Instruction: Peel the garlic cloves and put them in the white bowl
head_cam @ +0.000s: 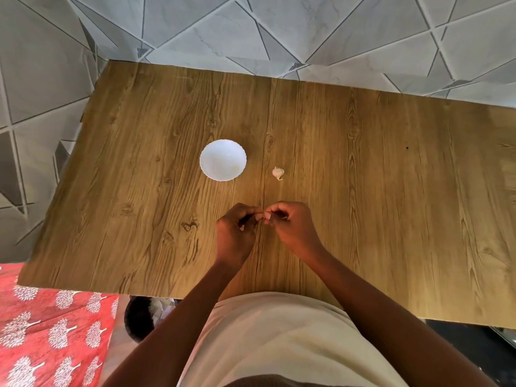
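Note:
A white scalloped bowl (222, 160) stands on the wooden table (363, 191), with one pale peeled clove (236, 168) inside near its right wall. To its right lies a piece of garlic bulb (278, 172) in papery skin. Nearer to me, my left hand (236, 233) and my right hand (290, 224) meet fingertip to fingertip just above the table. Between them they pinch a small garlic clove (265, 216), mostly hidden by the curled fingers.
Grey tiled floor with dark triangle lines surrounds the table's far and left edges. A red patterned cloth (50, 331) lies at the lower left. A dark bin (145, 317) with pale scraps sits under the table's near edge.

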A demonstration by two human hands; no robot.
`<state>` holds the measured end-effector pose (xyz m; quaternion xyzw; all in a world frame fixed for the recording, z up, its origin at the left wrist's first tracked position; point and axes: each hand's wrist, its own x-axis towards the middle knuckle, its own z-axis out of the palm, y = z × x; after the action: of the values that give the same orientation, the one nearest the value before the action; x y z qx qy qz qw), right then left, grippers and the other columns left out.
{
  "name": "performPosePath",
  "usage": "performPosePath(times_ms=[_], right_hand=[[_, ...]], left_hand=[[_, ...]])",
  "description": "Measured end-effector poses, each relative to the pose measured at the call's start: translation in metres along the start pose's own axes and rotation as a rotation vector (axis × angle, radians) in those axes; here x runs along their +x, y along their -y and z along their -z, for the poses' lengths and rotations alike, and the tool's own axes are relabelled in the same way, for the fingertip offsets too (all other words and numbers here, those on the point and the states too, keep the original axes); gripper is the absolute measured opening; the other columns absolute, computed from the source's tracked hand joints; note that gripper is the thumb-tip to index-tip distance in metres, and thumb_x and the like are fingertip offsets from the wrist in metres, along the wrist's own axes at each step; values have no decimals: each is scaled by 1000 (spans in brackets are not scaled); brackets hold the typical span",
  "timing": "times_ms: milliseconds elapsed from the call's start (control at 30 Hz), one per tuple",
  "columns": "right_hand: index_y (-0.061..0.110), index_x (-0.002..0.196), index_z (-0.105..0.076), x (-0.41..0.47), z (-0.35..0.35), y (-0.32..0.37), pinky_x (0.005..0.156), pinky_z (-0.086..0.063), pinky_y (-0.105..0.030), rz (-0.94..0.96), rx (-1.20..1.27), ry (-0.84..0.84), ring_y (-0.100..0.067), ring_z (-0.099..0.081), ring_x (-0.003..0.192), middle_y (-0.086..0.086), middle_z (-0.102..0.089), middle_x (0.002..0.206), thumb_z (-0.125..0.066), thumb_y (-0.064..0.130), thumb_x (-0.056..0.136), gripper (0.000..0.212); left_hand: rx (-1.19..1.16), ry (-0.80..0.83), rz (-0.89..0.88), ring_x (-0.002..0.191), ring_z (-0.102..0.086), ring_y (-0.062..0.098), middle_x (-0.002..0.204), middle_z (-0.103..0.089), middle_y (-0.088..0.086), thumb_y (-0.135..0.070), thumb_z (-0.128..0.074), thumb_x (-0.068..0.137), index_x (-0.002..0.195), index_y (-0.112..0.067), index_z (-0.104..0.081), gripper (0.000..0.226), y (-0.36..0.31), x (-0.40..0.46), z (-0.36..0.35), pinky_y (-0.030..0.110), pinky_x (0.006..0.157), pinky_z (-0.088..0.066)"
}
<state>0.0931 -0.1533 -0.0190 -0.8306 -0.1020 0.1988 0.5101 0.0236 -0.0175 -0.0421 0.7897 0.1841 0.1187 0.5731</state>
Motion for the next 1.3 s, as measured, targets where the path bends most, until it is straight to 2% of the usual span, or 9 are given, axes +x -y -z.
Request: performPosePath(times_ms=[100, 233, 467, 667, 800, 967, 1167, 1300], right_hand=[[15, 96, -78, -2, -3, 3, 76, -52, -14, 22, -80, -26, -1, -70, 81, 6, -75, 85, -68, 9, 95, 11], [12, 101, -78, -3, -5, 5, 74, -48, -8, 45, -112, -40, -1, -68, 83, 3, -76, 90, -67, 10, 96, 12], [9, 104, -75, -4, -7, 6, 71, -46, -6, 40, -121, -72, -3, -65, 84, 2, -73, 93, -65, 13, 98, 12], [10, 104, -73, -6, -8, 4, 72, -46, -6, 63, -154, -81, 6, -62, 83, 4, -70, 92, -65, 14, 99, 10], [11, 102, -74, -7, -7, 4, 73, -47, -7, 78, -143, -119, 2, -64, 84, 4, -72, 92, -66, 12, 98, 9], [12, 102, -78, -7, -3, 1, 75, -46, -7, 148, -120, -125, -2, -66, 89, 2, -75, 93, -72, 12, 93, 10], [12, 100, -80, -5, 0, 0, 72, -46, -7, 173, -128, -117, -5, -66, 86, 2, -74, 90, -73, 9, 92, 11], [13, 100, -80, -4, 4, 1, 72, -49, -11, 177, -110, -108, -7, -67, 85, 2, -75, 90, -74, 8, 91, 12]], left_hand=[[17, -17, -6, 87, -70, 15, 92, -74, -5, 2, -73, 92, 100, -10, -78, 16, -3, 1, 0, 35, 73, -59], [40, -28, -16, 86, -69, 10, 90, -74, -7, 4, -74, 90, 99, -13, -78, 19, -8, 2, 2, 21, 72, -54], [4, -17, 4, 90, -74, 11, 96, -78, -4, -4, -76, 92, 107, -9, -80, 17, -12, 3, 5, 24, 78, -60], [-205, -30, 201, 89, -77, 18, 93, -81, -1, -3, -76, 91, 104, -8, -80, 14, -18, 0, 3, 30, 81, -63], [-272, -35, 252, 91, -77, 19, 95, -81, 0, -5, -76, 92, 105, -10, -79, 14, -19, -1, 4, 31, 83, -62], [-249, -16, 222, 92, -77, 17, 96, -80, -1, -6, -76, 93, 108, -8, -79, 16, -19, -1, 5, 28, 82, -62], [-228, 39, 163, 93, -77, 14, 97, -81, -3, -3, -75, 92, 107, -9, -80, 17, -22, -1, 8, 24, 81, -60], [-200, 58, 122, 94, -77, 16, 98, -81, -2, -4, -75, 92, 108, -8, -80, 17, -21, 1, 9, 31, 84, -62]])
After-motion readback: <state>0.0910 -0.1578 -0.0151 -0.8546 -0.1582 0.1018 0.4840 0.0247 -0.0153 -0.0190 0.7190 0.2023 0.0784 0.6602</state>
